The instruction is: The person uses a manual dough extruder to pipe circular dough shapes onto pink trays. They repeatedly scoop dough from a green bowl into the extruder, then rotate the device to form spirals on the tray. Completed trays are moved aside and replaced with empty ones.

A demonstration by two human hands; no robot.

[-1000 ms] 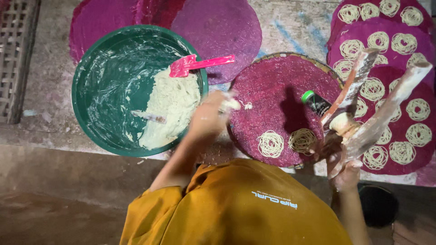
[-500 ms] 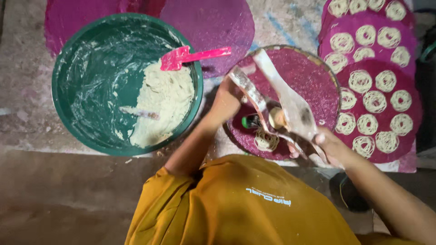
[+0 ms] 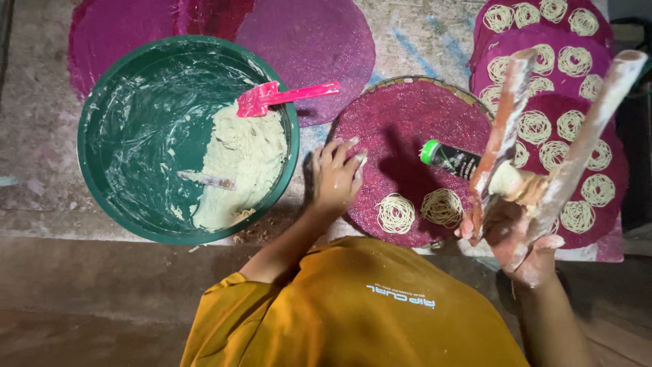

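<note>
Green basin [image 3: 122, 122] at left holds pale dough [image 3: 238, 163] heaped on its right side, a pink spatula [image 3: 282, 97] resting on the rim. Left hand [image 3: 336, 177], fingers loosely spread, rests on the near-left edge of a round magenta tray [image 3: 407, 122] carrying two noodle coils [image 3: 418, 211]. Right hand [image 3: 519, 238] is clamped around the two-handled wooden press [image 3: 536, 156] at right.

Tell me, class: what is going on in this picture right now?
A person in an orange shirt kneels over a round magenta mat carrying two noodle coils. The left hand rests on the mat's edge. The right hand grips a two-handled wooden press, tilted up beside the mat. A green basin on the left holds pale dough and a pink spatula. More mats with coils lie at right.
</note>
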